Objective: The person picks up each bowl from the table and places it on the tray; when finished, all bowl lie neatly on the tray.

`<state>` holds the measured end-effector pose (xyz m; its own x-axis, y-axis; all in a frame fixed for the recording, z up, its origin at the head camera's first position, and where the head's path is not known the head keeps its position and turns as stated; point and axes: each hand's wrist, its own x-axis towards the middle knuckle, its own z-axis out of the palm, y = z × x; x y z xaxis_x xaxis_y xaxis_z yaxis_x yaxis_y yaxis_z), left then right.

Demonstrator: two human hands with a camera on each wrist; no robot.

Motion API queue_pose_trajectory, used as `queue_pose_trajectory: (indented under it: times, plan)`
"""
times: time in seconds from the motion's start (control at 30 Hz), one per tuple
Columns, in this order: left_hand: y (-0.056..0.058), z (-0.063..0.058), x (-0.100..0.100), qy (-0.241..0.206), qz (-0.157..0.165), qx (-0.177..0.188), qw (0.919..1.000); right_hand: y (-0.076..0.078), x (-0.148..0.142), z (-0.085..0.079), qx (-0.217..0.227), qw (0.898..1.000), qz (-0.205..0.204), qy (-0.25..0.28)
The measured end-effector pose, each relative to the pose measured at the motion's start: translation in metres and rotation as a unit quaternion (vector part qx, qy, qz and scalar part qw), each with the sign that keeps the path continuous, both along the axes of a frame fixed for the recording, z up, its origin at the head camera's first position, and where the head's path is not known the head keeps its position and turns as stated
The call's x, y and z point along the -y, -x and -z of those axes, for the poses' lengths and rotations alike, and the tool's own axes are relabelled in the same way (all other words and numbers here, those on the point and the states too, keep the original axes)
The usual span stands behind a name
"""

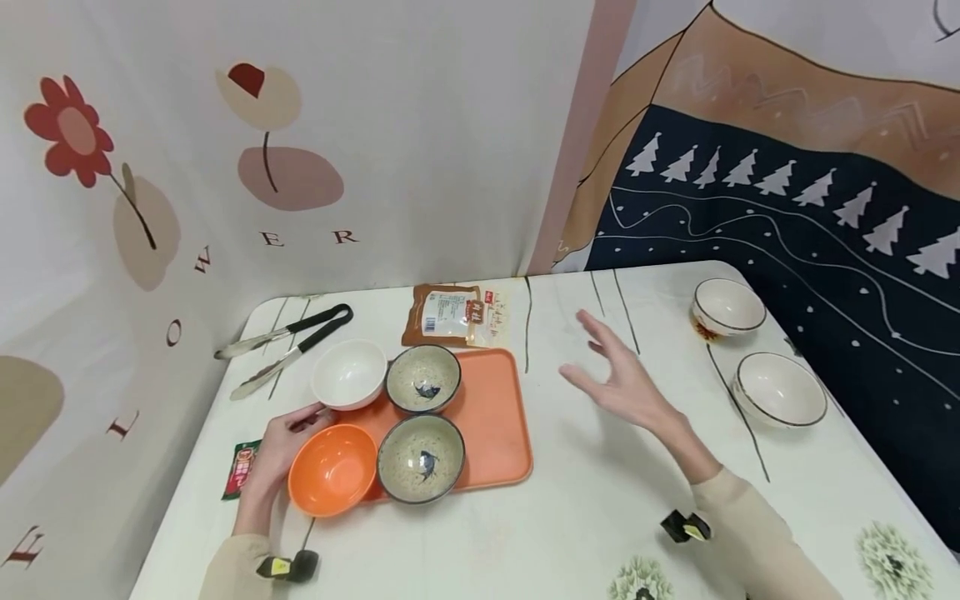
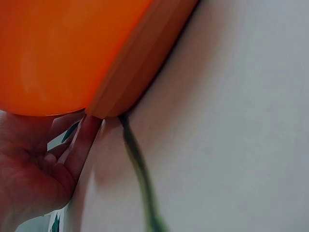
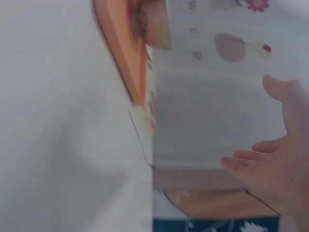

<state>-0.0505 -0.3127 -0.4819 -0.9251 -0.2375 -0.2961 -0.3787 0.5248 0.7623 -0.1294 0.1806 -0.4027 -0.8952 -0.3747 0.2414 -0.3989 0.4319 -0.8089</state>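
Note:
An orange tray (image 1: pixel 495 417) carries a white bowl (image 1: pixel 348 375), an orange bowl (image 1: pixel 332 471) and two speckled bowls with dark rims, one farther back (image 1: pixel 412 379) and one nearer (image 1: pixel 408 479). At the tray's left edge, beside the orange bowl, my left hand (image 1: pixel 279 446) grips the tray; the bowl hides part of the fingers. In the left wrist view, fingertips (image 2: pixel 91 126) meet the tray's rim below the orange bowl. My right hand (image 1: pixel 626 387) is held above the table to the right of the tray, fingers spread, thumb apart, holding nothing.
Behind the tray lies a brown and cream food packet (image 1: pixel 450 317). Black-handled tongs (image 1: pixel 300 337) rest at the back left, and a small red and green packet (image 1: pixel 240 471) lies left of my left hand. Two cream bowls (image 1: pixel 727 307) (image 1: pixel 780 390) stand near the table's right edge.

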Motion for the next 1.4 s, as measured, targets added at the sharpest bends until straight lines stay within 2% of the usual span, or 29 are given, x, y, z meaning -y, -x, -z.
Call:
queue_pose_trajectory:
  times: [0.13,0.3,0.5,0.7,0.9,1.03,1.13,1.27,1.4]
  plan:
    - [-0.001,-0.003,-0.001,0.005,-0.004,0.009,0.9999,-0.008,-0.029,-0.01,-0.034,0.998,0.054,-0.013]
    - [0.0,-0.003,-0.002,0.007,-0.003,0.007,1.0,-0.016,-0.069,-0.017,-0.071,0.99,0.119,-0.013]
    - [0.0,-0.001,-0.002,0.002,0.001,0.008,1.0,-0.027,-0.113,-0.018,-0.049,0.977,0.204,-0.029]
    - [0.0,-0.001,-0.003,0.0,0.0,0.001,1.0,-0.034,-0.153,-0.011,-0.041,0.951,0.298,-0.064]
    - [0.001,-0.001,-0.002,-0.001,-0.001,0.007,1.0,-0.038,-0.193,0.015,-0.01,0.926,0.366,-0.095]
    - [0.0,0.0,0.0,0.0,0.001,0.006,1.0,-0.04,-0.209,0.033,0.034,0.915,0.39,-0.099]
    - [0.0,0.0,0.002,0.005,0.003,0.002,1.0,-0.038,-0.218,0.044,0.076,0.912,0.39,-0.102]
    - [0.001,0.002,0.001,0.005,0.006,0.005,1.0,-0.036,-0.226,0.055,0.117,0.911,0.38,-0.108]
    - [0.001,0.002,-0.001,0.007,0.006,0.012,0.9999,-0.033,-0.228,0.062,0.126,0.915,0.368,-0.111]
